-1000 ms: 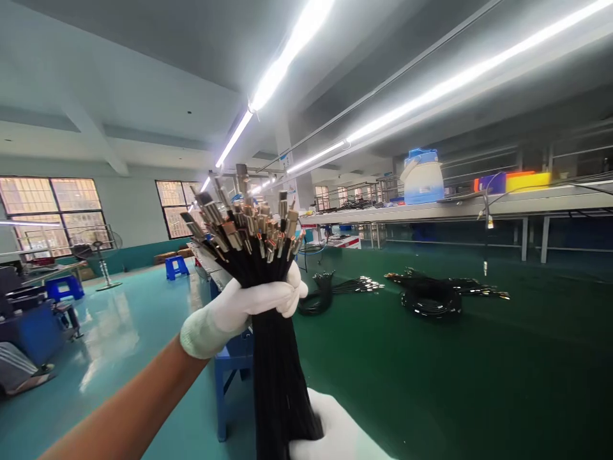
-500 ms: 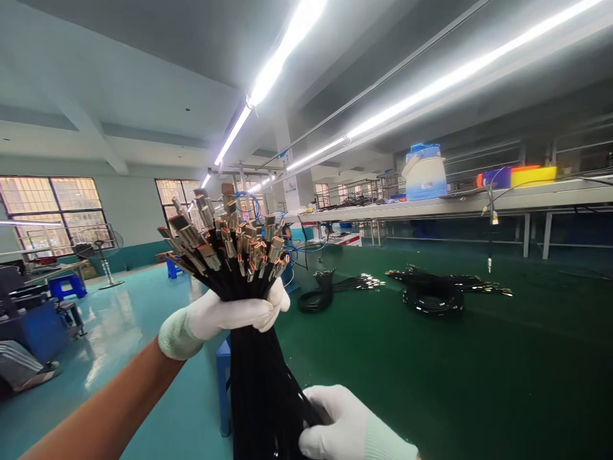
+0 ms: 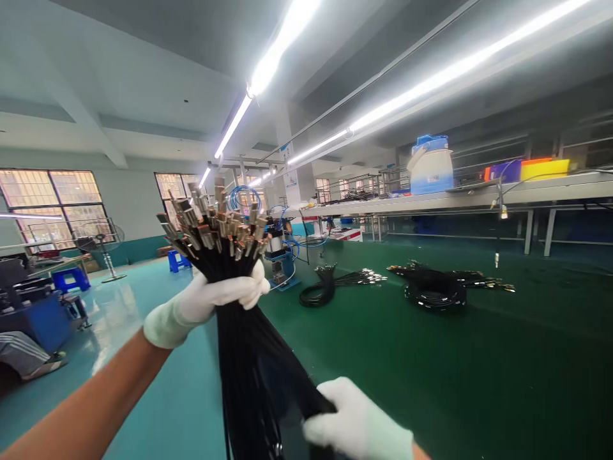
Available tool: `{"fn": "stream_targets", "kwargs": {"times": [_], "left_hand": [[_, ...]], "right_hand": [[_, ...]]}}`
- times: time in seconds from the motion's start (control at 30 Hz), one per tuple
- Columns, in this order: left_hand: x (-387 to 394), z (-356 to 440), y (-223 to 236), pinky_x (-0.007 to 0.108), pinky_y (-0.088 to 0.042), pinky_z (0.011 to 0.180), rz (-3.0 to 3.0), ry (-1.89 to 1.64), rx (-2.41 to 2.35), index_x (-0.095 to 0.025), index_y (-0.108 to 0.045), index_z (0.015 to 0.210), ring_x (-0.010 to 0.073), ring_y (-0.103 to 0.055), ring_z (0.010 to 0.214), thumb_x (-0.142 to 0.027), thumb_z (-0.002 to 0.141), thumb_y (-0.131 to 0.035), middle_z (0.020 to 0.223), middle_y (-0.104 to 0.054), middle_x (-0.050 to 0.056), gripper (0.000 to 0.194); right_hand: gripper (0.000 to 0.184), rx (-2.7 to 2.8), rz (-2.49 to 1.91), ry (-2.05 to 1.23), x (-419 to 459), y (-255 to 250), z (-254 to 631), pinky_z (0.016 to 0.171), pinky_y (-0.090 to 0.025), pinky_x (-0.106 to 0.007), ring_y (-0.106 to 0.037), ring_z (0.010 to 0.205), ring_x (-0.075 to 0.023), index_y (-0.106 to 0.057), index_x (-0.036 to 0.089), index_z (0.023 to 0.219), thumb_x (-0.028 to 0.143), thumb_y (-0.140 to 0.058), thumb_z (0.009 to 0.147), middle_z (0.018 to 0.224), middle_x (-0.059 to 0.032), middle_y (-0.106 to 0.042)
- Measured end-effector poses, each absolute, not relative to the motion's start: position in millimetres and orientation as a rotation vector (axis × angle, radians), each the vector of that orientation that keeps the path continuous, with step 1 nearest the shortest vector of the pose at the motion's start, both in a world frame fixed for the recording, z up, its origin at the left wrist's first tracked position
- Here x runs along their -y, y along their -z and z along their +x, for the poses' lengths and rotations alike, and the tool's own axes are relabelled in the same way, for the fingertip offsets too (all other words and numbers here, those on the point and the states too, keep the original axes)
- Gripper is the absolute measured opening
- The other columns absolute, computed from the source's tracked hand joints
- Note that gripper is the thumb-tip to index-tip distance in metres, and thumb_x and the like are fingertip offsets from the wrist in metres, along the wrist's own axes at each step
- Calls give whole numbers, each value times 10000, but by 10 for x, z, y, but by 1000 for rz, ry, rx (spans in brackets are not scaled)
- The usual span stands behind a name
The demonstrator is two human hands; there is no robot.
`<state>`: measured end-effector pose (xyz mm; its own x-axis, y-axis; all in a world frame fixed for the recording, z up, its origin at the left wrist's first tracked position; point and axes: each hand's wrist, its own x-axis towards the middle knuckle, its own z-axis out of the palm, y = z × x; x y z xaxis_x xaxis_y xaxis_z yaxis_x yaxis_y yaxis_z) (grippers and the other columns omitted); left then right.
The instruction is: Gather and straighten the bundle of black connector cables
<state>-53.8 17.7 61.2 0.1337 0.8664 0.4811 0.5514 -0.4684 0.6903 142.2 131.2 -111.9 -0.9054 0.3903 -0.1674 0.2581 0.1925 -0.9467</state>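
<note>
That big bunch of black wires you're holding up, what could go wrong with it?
The cable bundle is thick, and the left hand grips it only near the top, so a few cables might slip out. Its metal connectors fan outward and might snag or bend. The right hand holds the bundle lower down, where loose strands splay and could tangle.

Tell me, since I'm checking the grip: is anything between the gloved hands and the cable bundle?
Nothing visible. The left hand wraps the cable bundle directly under its metal connectors; the right hand grips it lower down.
</note>
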Motion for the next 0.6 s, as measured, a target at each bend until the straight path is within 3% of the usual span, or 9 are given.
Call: {"fn": "stream_targets", "kwargs": {"times": [0.13, 0.3, 0.43, 0.6], "left_hand": [[-28, -716, -682, 296, -386, 652, 2004, -1262, -1526, -195, -517, 739, 111, -436, 579, -327, 999, -535, 627, -453, -47, 292], [-17, -518, -750, 312, -447, 673, 2068, -1293, -1525, -191, -586, 801, 117, -478, 533, -333, 925, -625, 567, -496, -65, 192], [-47, -391, -778, 300, -402, 599, 2059, -1390, -1642, -193, -549, 674, 119, -476, 559, -363, 922, -613, 599, -498, -42, 308], [-76, -250, -813, 334, -418, 686, 2068, -1341, -1816, -205, -540, 635, 156, -508, 608, -309, 899, -567, 583, -511, -29, 285]], "right_hand": [[190, 2354, -542, -1524, -1379, 1059, 1377, 561, -242, -233, -367, 604, -65, -458, 193, 592, 313, -569, 689, 590, 55, -409], [194, 2445, -534, -1836, -1189, 1102, 1205, 584, -280, -230, -405, 613, -79, -529, 204, 634, 350, -658, 632, 598, 58, -421], [172, 2399, -597, -1400, -1189, 1200, 1118, 619, -278, -244, -406, 663, -87, -485, 200, 609, 323, -567, 697, 658, 37, -449], [68, 2575, -347, -1706, -1325, 1292, 1169, 593, -310, -224, -420, 615, -75, -593, 210, 677, 273, -605, 653, 629, 55, -484]]}}
